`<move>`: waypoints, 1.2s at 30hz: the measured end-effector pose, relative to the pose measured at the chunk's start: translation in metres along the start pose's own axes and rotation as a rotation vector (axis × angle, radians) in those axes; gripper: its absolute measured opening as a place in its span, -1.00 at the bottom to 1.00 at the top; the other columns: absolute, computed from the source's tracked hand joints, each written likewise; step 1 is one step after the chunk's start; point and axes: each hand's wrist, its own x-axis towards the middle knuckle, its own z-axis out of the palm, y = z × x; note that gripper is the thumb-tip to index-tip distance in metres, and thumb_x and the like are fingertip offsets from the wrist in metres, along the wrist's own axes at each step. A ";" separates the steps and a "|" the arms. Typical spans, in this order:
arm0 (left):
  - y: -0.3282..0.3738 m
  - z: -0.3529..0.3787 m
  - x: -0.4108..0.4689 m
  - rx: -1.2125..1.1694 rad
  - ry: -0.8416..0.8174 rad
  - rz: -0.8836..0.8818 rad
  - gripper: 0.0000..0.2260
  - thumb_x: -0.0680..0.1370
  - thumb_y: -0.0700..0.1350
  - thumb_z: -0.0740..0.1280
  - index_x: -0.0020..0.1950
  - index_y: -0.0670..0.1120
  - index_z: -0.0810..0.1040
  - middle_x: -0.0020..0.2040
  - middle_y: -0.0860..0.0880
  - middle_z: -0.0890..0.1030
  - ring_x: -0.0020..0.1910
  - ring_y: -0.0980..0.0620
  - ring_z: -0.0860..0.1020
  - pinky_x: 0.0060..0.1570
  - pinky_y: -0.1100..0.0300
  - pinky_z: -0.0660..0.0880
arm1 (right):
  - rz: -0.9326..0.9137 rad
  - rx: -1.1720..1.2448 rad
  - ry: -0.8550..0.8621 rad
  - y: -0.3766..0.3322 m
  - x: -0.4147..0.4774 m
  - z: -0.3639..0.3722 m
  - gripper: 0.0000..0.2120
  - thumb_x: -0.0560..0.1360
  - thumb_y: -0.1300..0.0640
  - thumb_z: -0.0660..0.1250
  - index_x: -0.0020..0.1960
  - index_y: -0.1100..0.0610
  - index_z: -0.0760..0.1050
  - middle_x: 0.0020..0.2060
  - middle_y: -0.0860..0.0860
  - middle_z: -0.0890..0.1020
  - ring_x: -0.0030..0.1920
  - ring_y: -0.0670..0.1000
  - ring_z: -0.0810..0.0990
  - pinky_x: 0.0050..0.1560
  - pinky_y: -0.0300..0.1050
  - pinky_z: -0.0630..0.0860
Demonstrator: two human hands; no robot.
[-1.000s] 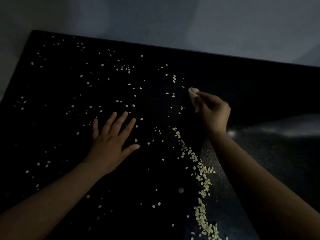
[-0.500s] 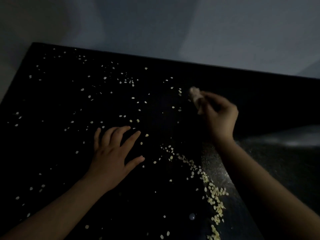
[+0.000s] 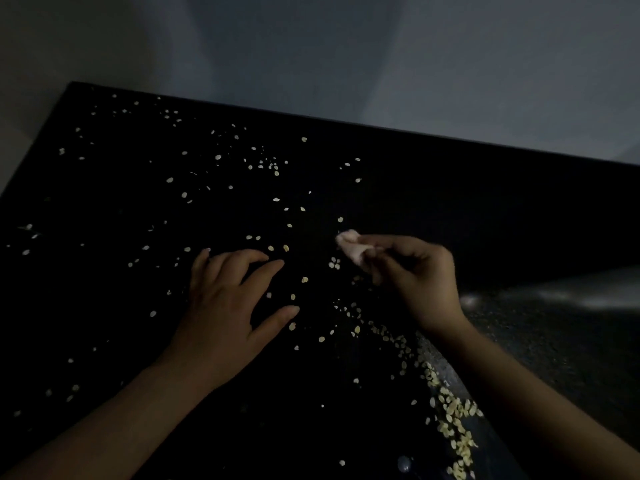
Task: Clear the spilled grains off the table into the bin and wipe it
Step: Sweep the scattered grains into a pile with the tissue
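A single wide-angle camera, worn on the person's head, is looking forward and steeply down across a dark table [image 3: 450, 188], sitting close above the left hand [image 3: 225, 306] and right hand [image 3: 419, 278], both forearms entering from the bottom edge. The table's far edge is slanting down to the right, a pale wall [image 3: 346, 46] filling the top.

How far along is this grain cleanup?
Done: a gathered grain band lies front right on the table. In hand: the right hand pinches a pale wad; the left hand rests on the table. Left: scattered grains cover the left and far areas, so binning and wiping remain.
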 end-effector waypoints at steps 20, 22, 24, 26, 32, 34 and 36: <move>-0.048 -0.016 0.046 0.131 -0.128 -0.158 -0.14 0.40 0.45 -0.22 0.56 -0.03 0.05 0.57 0.09 -0.08 0.52 0.16 -0.18 0.46 -0.07 -0.33 | -0.018 -0.035 0.045 -0.005 0.045 0.004 -0.84 0.53 0.25 0.39 -0.06 0.03 0.69 -0.16 -0.07 0.73 -0.17 -0.11 0.66 -0.18 -0.21 0.55; -0.048 -0.014 0.046 0.118 -0.112 -0.159 -0.15 0.41 0.45 -0.21 0.56 -0.02 0.07 0.57 0.09 -0.06 0.51 0.18 -0.17 0.46 -0.07 -0.33 | -0.036 -0.065 0.211 -0.009 0.080 -0.002 -0.94 0.50 0.15 0.44 -0.08 0.08 0.70 -0.27 -0.04 0.71 -0.23 -0.17 0.63 -0.19 -0.27 0.53; -0.048 -0.014 0.046 0.106 -0.098 -0.157 -0.15 0.41 0.45 -0.19 0.56 -0.02 0.10 0.57 0.09 -0.04 0.51 0.19 -0.15 0.46 -0.06 -0.33 | -0.033 -0.129 0.336 -0.002 0.124 -0.003 -0.87 0.49 0.07 0.47 -0.05 0.13 0.70 -0.30 -0.06 0.70 -0.22 -0.22 0.65 -0.13 -0.26 0.58; -0.048 -0.015 0.046 0.098 -0.096 -0.159 -0.16 0.41 0.45 -0.18 0.55 -0.02 0.11 0.57 0.09 -0.03 0.50 0.19 -0.15 0.46 -0.07 -0.32 | 0.001 -0.206 0.375 0.009 0.156 0.002 -0.83 0.48 0.06 0.46 0.00 0.12 0.70 -0.24 -0.03 0.72 -0.17 -0.18 0.67 -0.02 -0.14 0.62; -0.049 -0.016 0.047 0.065 -0.090 -0.161 -0.19 0.43 0.43 -0.14 0.54 -0.03 0.15 0.57 0.10 0.01 0.50 0.20 -0.13 0.47 -0.09 -0.30 | -0.072 -0.232 0.172 0.014 0.118 0.027 -0.90 0.51 0.22 0.42 -0.01 0.20 0.68 -0.19 -0.16 0.68 -0.22 -0.37 0.57 -0.13 -0.50 0.44; -0.049 -0.016 0.047 0.053 -0.092 -0.163 -0.19 0.43 0.42 -0.14 0.55 -0.03 0.14 0.57 0.11 0.00 0.50 0.20 -0.14 0.46 -0.08 -0.31 | -0.067 -0.184 -0.015 0.009 0.085 0.025 -0.91 0.52 0.24 0.40 -0.10 0.12 0.67 -0.32 -0.13 0.68 -0.34 -0.30 0.54 -0.23 -0.39 0.45; -0.047 -0.017 0.047 0.049 -0.101 -0.167 -0.19 0.42 0.42 -0.15 0.55 -0.02 0.12 0.57 0.12 -0.02 0.50 0.21 -0.16 0.46 -0.08 -0.32 | -0.031 -0.101 -0.119 0.003 0.065 0.021 -0.86 0.52 0.29 0.38 -0.08 0.11 0.69 -0.23 0.04 0.72 -0.35 -0.17 0.57 -0.26 -0.25 0.50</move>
